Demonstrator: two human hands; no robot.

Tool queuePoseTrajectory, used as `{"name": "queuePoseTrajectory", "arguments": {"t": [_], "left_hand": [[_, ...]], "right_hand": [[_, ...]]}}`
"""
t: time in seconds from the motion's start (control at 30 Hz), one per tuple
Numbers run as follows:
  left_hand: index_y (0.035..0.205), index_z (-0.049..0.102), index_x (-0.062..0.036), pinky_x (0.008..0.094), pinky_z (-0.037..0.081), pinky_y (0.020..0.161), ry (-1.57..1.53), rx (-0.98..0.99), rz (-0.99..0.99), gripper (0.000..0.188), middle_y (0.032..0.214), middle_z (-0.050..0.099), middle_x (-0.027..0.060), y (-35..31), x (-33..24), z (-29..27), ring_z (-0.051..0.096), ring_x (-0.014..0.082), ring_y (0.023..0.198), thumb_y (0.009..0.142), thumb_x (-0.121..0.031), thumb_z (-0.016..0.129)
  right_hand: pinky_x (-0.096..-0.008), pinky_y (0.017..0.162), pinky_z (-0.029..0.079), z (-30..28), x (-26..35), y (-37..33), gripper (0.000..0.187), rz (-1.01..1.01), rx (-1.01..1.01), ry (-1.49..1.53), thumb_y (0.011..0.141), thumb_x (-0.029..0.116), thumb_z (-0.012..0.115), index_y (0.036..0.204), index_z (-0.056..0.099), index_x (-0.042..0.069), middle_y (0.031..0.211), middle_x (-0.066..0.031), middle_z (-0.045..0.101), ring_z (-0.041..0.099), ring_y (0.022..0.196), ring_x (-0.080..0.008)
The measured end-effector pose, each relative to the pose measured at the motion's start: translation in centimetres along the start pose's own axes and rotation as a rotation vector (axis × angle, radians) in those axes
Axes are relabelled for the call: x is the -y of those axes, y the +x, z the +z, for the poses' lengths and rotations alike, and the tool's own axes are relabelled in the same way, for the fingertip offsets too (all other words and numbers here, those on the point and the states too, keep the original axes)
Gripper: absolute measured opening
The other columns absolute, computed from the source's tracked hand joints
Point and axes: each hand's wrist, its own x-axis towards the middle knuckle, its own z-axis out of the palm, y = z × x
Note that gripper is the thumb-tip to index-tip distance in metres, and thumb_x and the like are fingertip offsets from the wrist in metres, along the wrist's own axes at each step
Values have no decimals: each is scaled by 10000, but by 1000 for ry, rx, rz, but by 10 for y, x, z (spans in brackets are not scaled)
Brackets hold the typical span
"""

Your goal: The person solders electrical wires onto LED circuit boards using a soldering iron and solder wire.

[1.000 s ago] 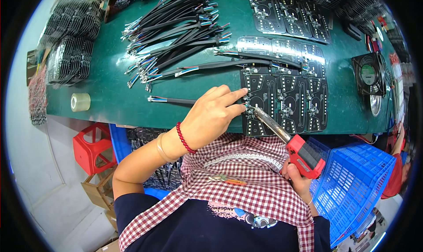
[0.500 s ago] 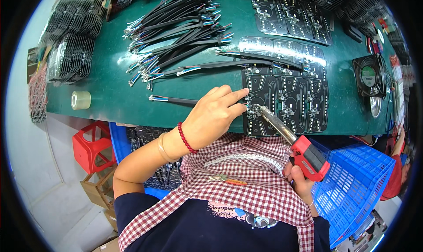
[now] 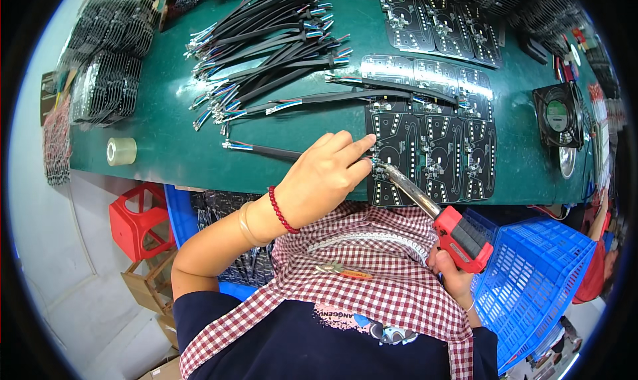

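My left hand (image 3: 325,171) is closed on a black-sleeved cable (image 3: 274,153), pinching its wire end at the left edge of a black circuit board panel (image 3: 438,137). The cable's other end, with thin coloured wires, trails left over the green table. My right hand (image 3: 454,275) grips the red handle of a soldering iron (image 3: 460,239). Its metal barrel points up and left, and the tip meets the board beside my left fingertips. Those fingers partly hide the wire ends at the joint. Two more sleeved cables (image 3: 399,89) lie across the panel's upper part.
A heap of sleeved cables (image 3: 266,54) covers the back left of the table (image 3: 166,141). More board panels (image 3: 442,24) lie at the back right. A tape roll (image 3: 121,151) sits at left, a small fan (image 3: 558,114) at right. A blue crate (image 3: 531,267) stands below the edge.
The soldering iron has shifted slightly left and down, its tip still at the board's left edge. The held cable's free end has moved a little. My left hand stays nearly in place.
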Motion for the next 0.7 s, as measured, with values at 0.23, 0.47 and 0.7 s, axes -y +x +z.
{"name": "queuePoseTrajectory", "arguments": {"t": [0.23, 0.47, 0.7], "left_hand": [[907, 639, 17, 347, 463, 713, 47, 22, 16, 234, 1177, 613, 153, 1, -4, -1, 544, 241, 813, 676, -8, 609], [906, 633, 21, 348, 463, 715, 58, 29, 18, 221, 1183, 608, 158, 1, -4, -1, 540, 236, 818, 693, -30, 604], [914, 634, 24, 344, 461, 721, 68, 41, 31, 229, 1191, 603, 160, 3, -7, 2, 539, 237, 819, 694, -32, 602]], "right_hand": [[-233, 498, 385, 7, 15, 6, 248, 19, -20, 82, 910, 215, 571, 984, 570, -22, 674, -84, 583, 496, 541, -105], [-226, 473, 391, -1, 33, 21, 172, 129, 57, 319, 891, 158, 579, 926, 582, -10, 639, -64, 578, 488, 499, -94], [-247, 433, 390, -4, 43, 22, 287, 78, -46, 476, 895, 186, 571, 1072, 542, -38, 616, -97, 554, 454, 443, -107]]}}
